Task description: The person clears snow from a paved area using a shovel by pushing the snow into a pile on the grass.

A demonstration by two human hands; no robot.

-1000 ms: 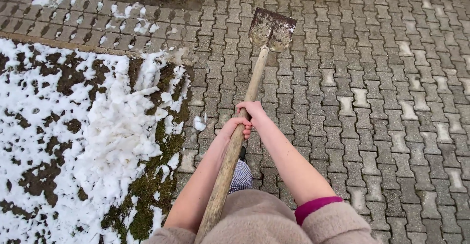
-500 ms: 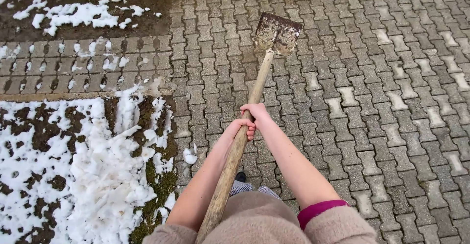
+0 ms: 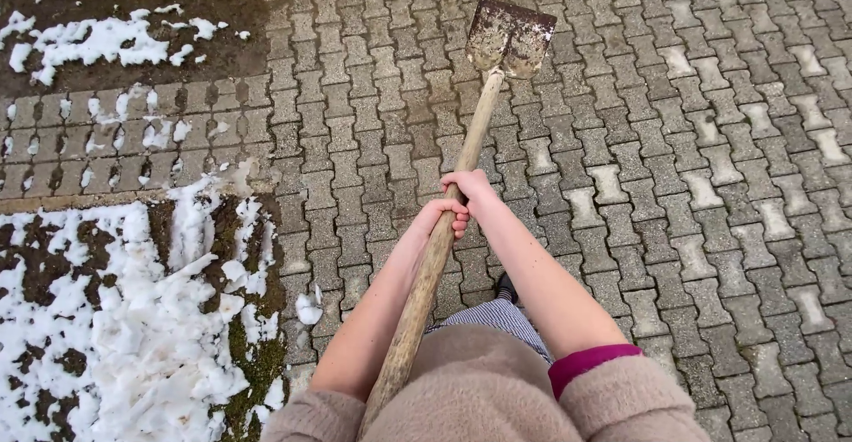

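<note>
The shovel blade (image 3: 509, 37) is showing rusty brown and grey, its handle (image 3: 437, 248) pale tan. The paving (image 3: 692, 185) is running grey in interlocking blocks. White snow (image 3: 115, 335) is mottling dark earth, perhaps moss-green at 1 edge.

Patchy snow (image 3: 115, 335) covers mossy ground beside grey interlocking paving (image 3: 710, 185), with a small snow clump (image 3: 309, 307) on it.

Looks like somebody's driveway or yard outside: grey interlocking paving stones (image 3: 692, 185) all round the grip, melting snow (image 3: 115, 335) over mossy ground off to its left, and more snow patches (image 3: 89, 43) further up.
</note>
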